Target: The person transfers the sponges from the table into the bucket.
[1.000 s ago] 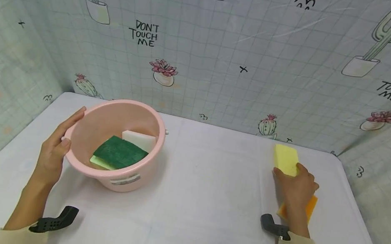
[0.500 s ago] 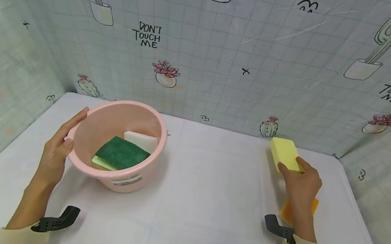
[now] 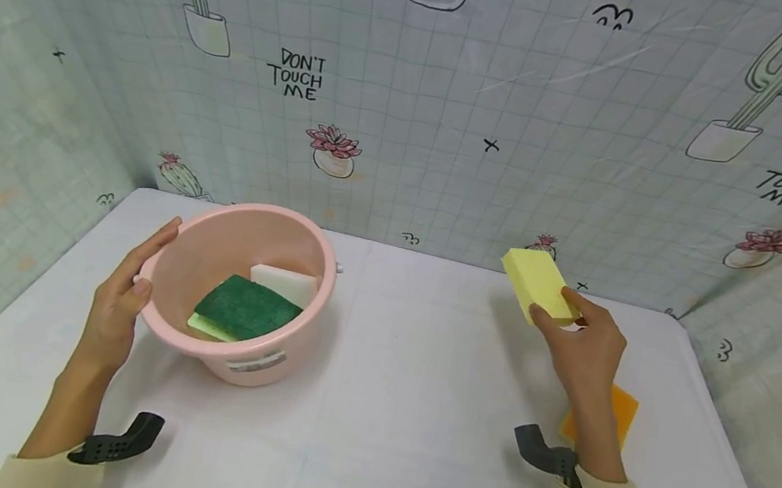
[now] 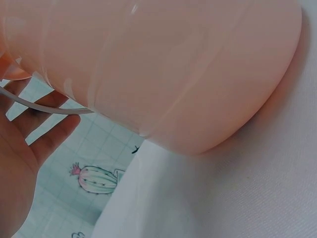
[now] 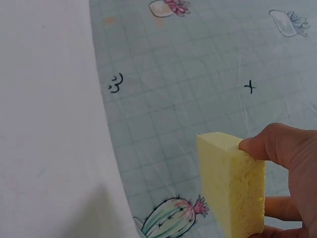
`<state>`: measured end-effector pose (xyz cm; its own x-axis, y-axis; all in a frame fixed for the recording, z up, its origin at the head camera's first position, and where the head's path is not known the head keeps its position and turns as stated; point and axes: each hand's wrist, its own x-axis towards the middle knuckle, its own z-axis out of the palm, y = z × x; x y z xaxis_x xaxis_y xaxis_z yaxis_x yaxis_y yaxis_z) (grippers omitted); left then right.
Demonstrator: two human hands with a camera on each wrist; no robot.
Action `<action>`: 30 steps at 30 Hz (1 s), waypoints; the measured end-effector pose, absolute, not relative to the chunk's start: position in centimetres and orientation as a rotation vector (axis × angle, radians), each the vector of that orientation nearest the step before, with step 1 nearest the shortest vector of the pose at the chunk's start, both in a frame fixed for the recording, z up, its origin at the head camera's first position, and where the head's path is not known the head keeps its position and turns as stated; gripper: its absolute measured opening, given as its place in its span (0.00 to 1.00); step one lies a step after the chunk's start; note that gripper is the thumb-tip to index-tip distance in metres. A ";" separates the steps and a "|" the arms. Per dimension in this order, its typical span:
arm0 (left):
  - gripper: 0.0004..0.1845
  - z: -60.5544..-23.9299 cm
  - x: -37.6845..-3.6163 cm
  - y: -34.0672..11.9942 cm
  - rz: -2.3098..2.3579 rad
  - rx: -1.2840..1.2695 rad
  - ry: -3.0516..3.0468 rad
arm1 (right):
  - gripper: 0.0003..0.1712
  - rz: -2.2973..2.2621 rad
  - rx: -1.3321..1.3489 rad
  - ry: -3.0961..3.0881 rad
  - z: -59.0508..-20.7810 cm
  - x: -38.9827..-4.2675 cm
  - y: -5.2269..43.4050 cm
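A pink plastic bucket (image 3: 285,346) stands on the left of the white table. Inside it lie a dark green scouring pad (image 3: 248,309), a white sponge (image 3: 286,283) and something light green (image 3: 210,327), partly covered. My left hand (image 3: 112,316) rests against the bucket's left rim, its fingers spread and fairly straight. In the left wrist view, a thin handle (image 4: 47,108) crosses those fingers. Above the table's right side, my right hand (image 3: 591,350) pinches a yellow sponge (image 3: 537,283) between thumb and fingers. In the right wrist view, the sponge (image 5: 218,183) hangs upright.
An orange sponge (image 3: 624,410) lies on the table (image 3: 396,413), partly hidden by my right forearm. A grey-green cloth printed with cacti (image 3: 423,131) hangs behind and at both sides. A black wrist mount (image 3: 119,439) sits on each wrist.
The yellow sponge has been lifted off the table and has moved left with my right hand. More of the orange sponge shows. My left hand stays at the bucket's rim.
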<state>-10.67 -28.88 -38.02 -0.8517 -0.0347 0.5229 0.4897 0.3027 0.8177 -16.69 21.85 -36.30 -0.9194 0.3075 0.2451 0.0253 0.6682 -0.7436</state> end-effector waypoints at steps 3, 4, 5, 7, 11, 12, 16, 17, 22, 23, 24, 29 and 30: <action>0.27 -38.0 -10.6 -28.9 -1.562 -0.399 -2.139 | 0.35 1.118 -0.201 -2.509 -35.4 -16.6 20.9; 0.27 -38.0 -10.6 -28.8 -1.558 -0.397 -2.143 | 0.34 1.111 -0.176 -2.499 -35.1 -16.6 20.6; 0.27 -38.0 -10.6 -28.8 -1.556 -0.399 -2.143 | 0.34 1.109 -0.151 -2.486 -34.8 -16.6 20.3; 0.27 -37.9 -10.6 -28.8 -1.546 -0.397 -2.150 | 0.32 1.107 -0.098 -2.451 -34.4 -16.6 19.7; 0.27 -38.0 -10.6 -28.8 -1.535 -0.384 -2.161 | 0.30 1.105 -0.012 -2.403 -33.7 -16.7 18.7; 0.27 -38.0 -10.6 -28.8 -1.532 -0.383 -2.162 | 0.29 1.105 0.008 -2.393 -33.5 -16.7 18.4; 0.27 -38.0 -10.6 -28.8 -1.528 -0.397 -2.155 | 0.29 1.093 0.077 -2.377 -33.0 -16.7 17.4; 0.27 -38.1 -10.6 -28.8 -1.528 -0.406 -2.149 | 0.29 1.089 0.092 -2.375 -32.9 -16.7 17.1; 0.26 -38.3 -10.9 -29.1 -1.568 -0.435 -2.108 | 0.28 1.090 0.177 -2.344 -32.1 -16.8 15.6; 0.26 -38.4 -10.9 -29.1 -1.576 -0.436 -2.103 | 0.29 1.091 0.196 -2.337 -31.9 -16.9 15.2; 0.27 -38.4 -10.9 -29.2 -1.583 -0.436 -2.100 | 0.29 1.094 0.218 -2.329 -31.7 -16.9 14.8; 0.27 -38.5 -11.0 -29.2 -1.586 -0.449 -2.090 | 0.30 1.086 0.327 -2.299 -31.0 -16.8 12.9; 0.27 -38.5 -11.0 -29.1 -1.590 -0.455 -2.081 | 0.30 1.083 0.348 -2.293 -30.9 -16.7 12.5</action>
